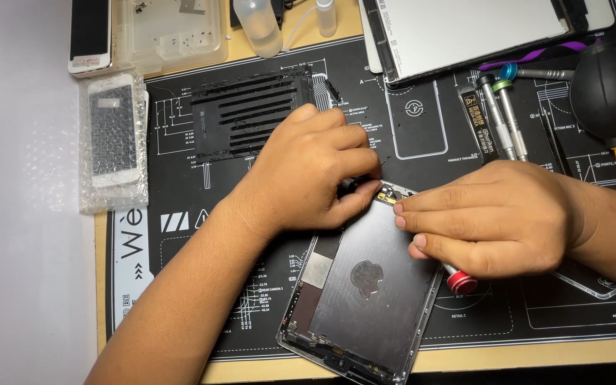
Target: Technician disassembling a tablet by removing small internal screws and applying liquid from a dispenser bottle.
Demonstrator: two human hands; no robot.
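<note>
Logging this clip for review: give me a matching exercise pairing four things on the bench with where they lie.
Things:
1. tablet shell
2. black air blower
3. bubble-wrapped phone screen
4. clear squeeze bottle

Places:
A. far left, off the black mat
B. top edge, centre-left
C. under both hands, bottom centre
D. top right corner

Pairs: 1-C, 2-D, 3-A, 4-B

The right hand holds a red-capped screwdriver; the left hand rests at the shell's top edge.
</note>
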